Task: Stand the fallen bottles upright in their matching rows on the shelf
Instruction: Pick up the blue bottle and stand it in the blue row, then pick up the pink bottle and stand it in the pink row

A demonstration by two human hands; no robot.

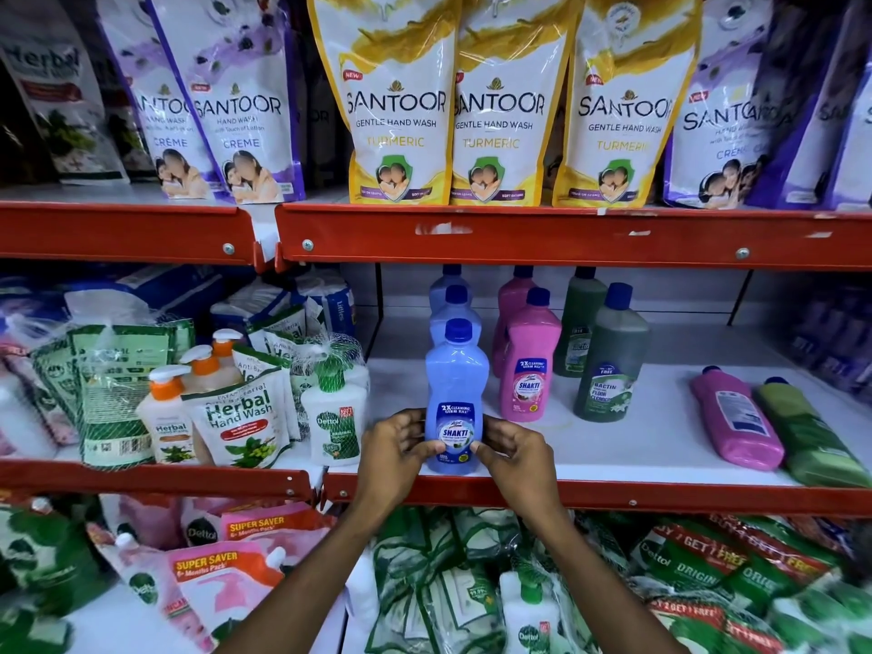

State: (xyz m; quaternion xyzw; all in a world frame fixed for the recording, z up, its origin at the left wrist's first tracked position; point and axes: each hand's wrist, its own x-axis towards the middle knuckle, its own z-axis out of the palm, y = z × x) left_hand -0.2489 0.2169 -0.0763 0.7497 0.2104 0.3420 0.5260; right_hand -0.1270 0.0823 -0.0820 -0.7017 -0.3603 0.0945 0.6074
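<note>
A blue bottle stands upright at the front of the blue row on the white middle shelf. My left hand and my right hand grip its lower label from both sides. Two more blue bottles stand behind it. To the right, a pink row and a dark green row stand upright. Farther right, a pink bottle and a light green bottle lie flat on the shelf, caps pointing toward the back.
Herbal hand wash pouches and pump bottles fill the shelf left of the blue row. Santoor refill pouches hang over the upper red shelf edge. Dettol packs crowd the shelf below.
</note>
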